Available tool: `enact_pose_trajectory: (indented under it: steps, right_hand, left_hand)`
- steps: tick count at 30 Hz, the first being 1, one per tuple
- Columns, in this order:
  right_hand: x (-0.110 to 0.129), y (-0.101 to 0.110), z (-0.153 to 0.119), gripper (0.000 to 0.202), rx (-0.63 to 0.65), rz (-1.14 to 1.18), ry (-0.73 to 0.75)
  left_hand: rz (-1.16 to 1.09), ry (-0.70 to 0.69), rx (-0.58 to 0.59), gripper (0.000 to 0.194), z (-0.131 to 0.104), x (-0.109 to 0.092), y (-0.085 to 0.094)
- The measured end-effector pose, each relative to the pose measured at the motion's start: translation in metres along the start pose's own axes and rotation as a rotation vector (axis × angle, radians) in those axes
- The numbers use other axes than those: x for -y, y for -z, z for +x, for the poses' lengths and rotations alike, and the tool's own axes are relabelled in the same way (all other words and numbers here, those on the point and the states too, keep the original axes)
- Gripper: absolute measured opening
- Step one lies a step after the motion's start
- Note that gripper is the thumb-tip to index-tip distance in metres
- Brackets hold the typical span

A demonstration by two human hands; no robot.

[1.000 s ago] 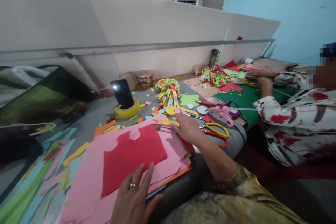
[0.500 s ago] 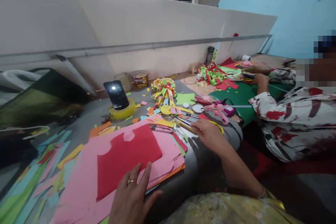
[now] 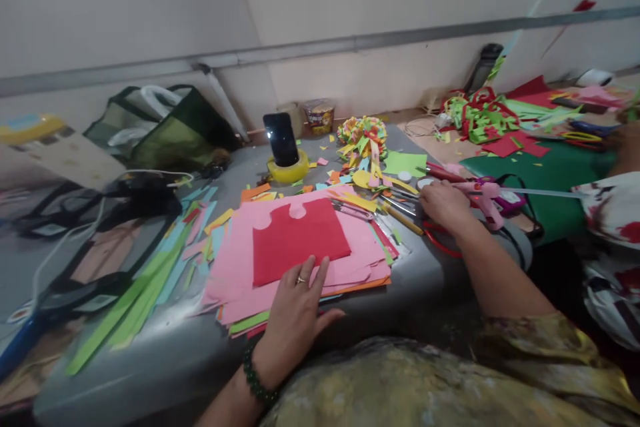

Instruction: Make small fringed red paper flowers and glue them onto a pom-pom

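My left hand (image 3: 300, 303) lies with fingers spread on the lower edge of a red paper sheet (image 3: 300, 240), which has rounded cut-outs along its top. Beneath the red sheet is a stack of pink paper (image 3: 235, 267) with other colours at its edges. Over the tools at the right, my right hand (image 3: 445, 203) has its fingers bent down beside a pink glue gun (image 3: 487, 197) and red-handled scissors (image 3: 443, 240); its fingertips are partly hidden and blurred. A yellow-brown stick tool (image 3: 404, 219) and a pink cutter (image 3: 354, 210) lie to its left.
A phone (image 3: 281, 140) stands in a yellow tape roll (image 3: 290, 169). Behind are a paper-strip flower (image 3: 363, 137) and a cup (image 3: 319, 117). Paper strips (image 3: 135, 300) lie left. A person's sleeve (image 3: 613, 207) shows at the right.
The view has turned, so the table sits lower and further right. My right hand has moved from the yellow-handled tool toward the red scissors and glue gun. My left hand stays on the red paper.
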State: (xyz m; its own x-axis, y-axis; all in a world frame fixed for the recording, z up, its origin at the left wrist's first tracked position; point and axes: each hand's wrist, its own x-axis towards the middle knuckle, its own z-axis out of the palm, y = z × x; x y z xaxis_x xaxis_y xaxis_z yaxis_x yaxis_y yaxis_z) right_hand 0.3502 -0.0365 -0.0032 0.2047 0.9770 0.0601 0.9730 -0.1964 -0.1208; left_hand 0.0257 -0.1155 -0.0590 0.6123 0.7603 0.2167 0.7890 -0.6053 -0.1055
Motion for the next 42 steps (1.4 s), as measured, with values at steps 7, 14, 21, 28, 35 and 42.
enact_pose_trajectory:
  steps: [7, 14, 21, 28, 35, 42]
  right_hand:
    - [-0.029, 0.016, -0.011, 0.009, -0.252, 0.402, -0.102]
    - [-0.024, 0.017, -0.016, 0.020, -0.302, 0.888, -0.057]
    - [-0.011, 0.027, -0.008, 0.023, -0.358, 1.177, -0.078]
    - [0.003, 0.051, -0.041, 0.022, -0.560, 1.266, -0.009]
    - [0.019, 0.016, -0.094, 0.029, -0.183, 0.803, 0.131]
    - [0.024, -0.029, -0.106, 0.029, 0.020, 0.518, 0.373]
  left_hand:
    - [-0.038, 0.009, 0.031, 0.070, 0.002, 0.001, 0.005]
    - [-0.109, -0.011, -0.064, 0.063, 0.001, 0.009, -0.014]
    - [-0.107, -0.057, -0.050, 0.056, 0.006, 0.012, -0.016]
    - [-0.056, -0.116, -0.112, 0.058, 0.007, 0.014, -0.012]
    - [-0.045, -0.063, -0.083, 0.062, 0.007, 0.005, -0.006]
    - [-0.035, -0.118, -0.080, 0.077, 0.005, 0.000, -0.011]
